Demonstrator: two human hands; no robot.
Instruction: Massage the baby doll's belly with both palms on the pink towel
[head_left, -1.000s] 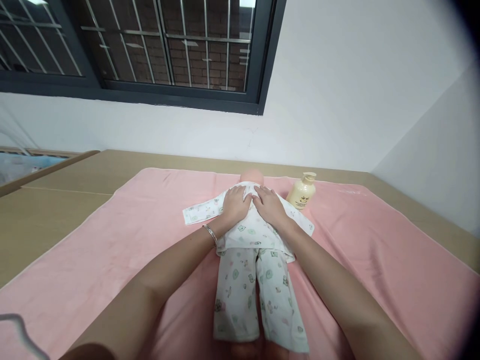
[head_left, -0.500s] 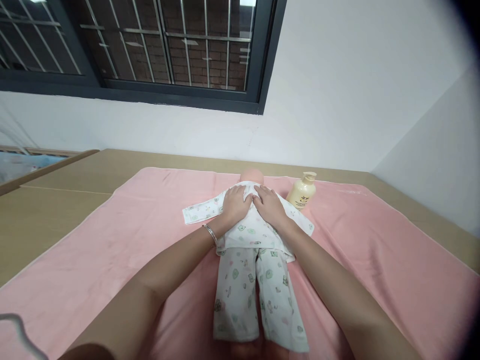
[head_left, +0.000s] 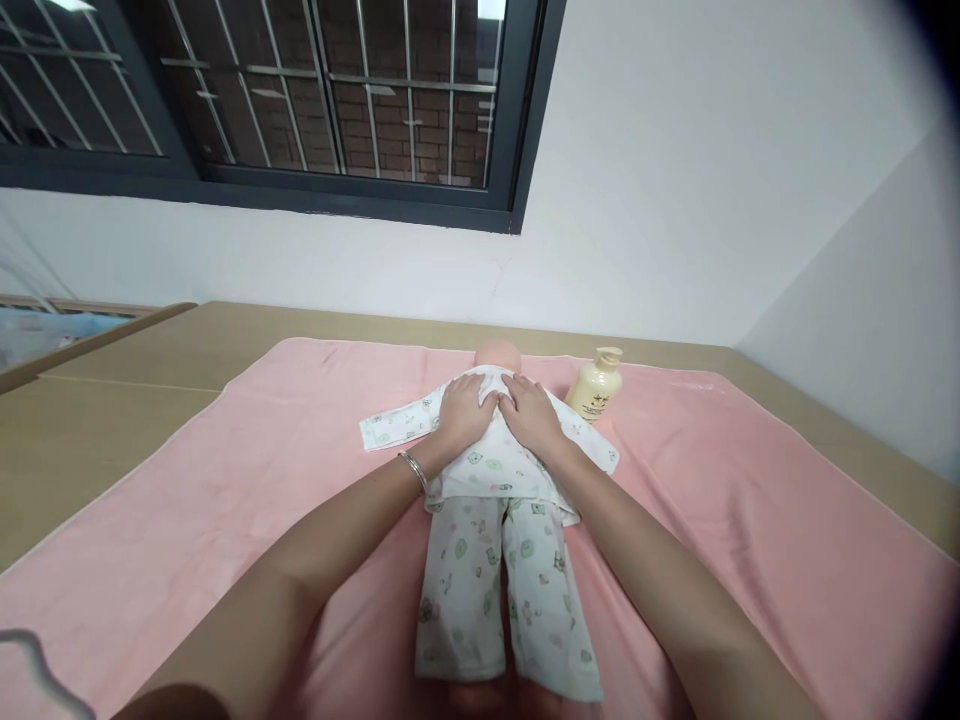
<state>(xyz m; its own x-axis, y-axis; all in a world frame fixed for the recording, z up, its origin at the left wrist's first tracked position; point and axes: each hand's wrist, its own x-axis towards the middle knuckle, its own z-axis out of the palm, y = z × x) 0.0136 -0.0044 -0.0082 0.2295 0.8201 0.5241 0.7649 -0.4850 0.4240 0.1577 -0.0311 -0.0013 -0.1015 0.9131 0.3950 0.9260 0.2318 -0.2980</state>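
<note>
left hand: the left hand (head_left: 463,412) lies palm down and flat on the upper back of the baby doll (head_left: 491,480), fingers spread a little, gripping nothing; a silver bangle (head_left: 412,469) sits on its wrist.
right hand: the right hand (head_left: 529,414) rests just beside it, also flat and open on the doll's printed top, thumb close to the left hand's.
doll: it lies face down along the middle of the pink towel (head_left: 225,470), head (head_left: 495,353) away from the person, legs in patterned trousers toward the camera, one sleeve stretched out to the left.
step in hand: judged from the two flat palms, this looks like pressing or stroking the doll's back through the cloth.
next move: it would call for even, light pressure with both palms, keeping the top from bunching under them.
nearby: a cream pump bottle (head_left: 594,386) stands upright on the towel, near the doll's right shoulder but apart from it.
surface: the towel covers a tan table (head_left: 112,400) below a barred window (head_left: 300,90).
</note>
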